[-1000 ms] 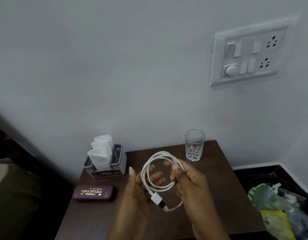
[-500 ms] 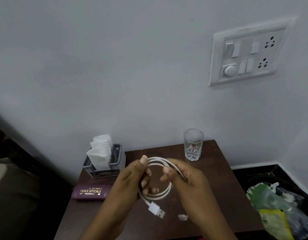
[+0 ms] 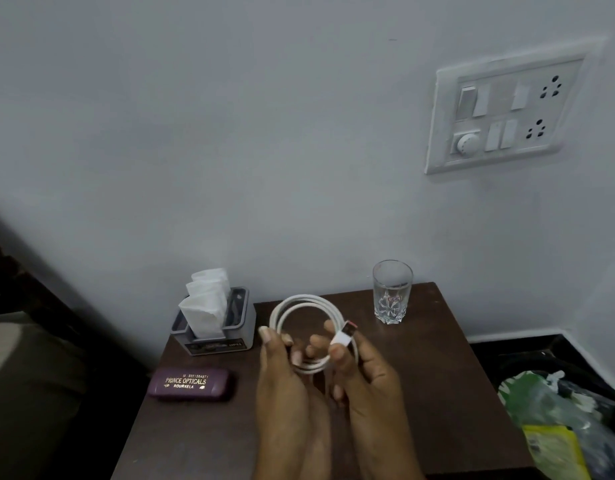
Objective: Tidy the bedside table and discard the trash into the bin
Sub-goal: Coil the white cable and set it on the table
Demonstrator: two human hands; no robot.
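Observation:
A coiled white USB cable point(image 3: 300, 301) is held above the dark brown bedside table point(image 3: 448, 375). My left hand point(image 3: 281, 372) grips the left side of the coil, thumb up along it. My right hand point(image 3: 364, 372) pinches the cable's white USB plug between thumb and fingers at the coil's right side. A black bin point(image 3: 576, 420) with plastic wrappers and a yellow packet stands on the floor to the right of the table.
On the table stand a clear empty glass point(image 3: 392, 292) at the back right, a grey tissue holder with white tissues point(image 3: 214, 320) at the back left and a purple spectacle case point(image 3: 191, 383) in front of it. A switchboard point(image 3: 506, 112) is on the wall.
The USB plug, which hung below the coil, is now up at the coil's right side, pinched by my right hand. The coil has risen slightly; both hands stay on it.

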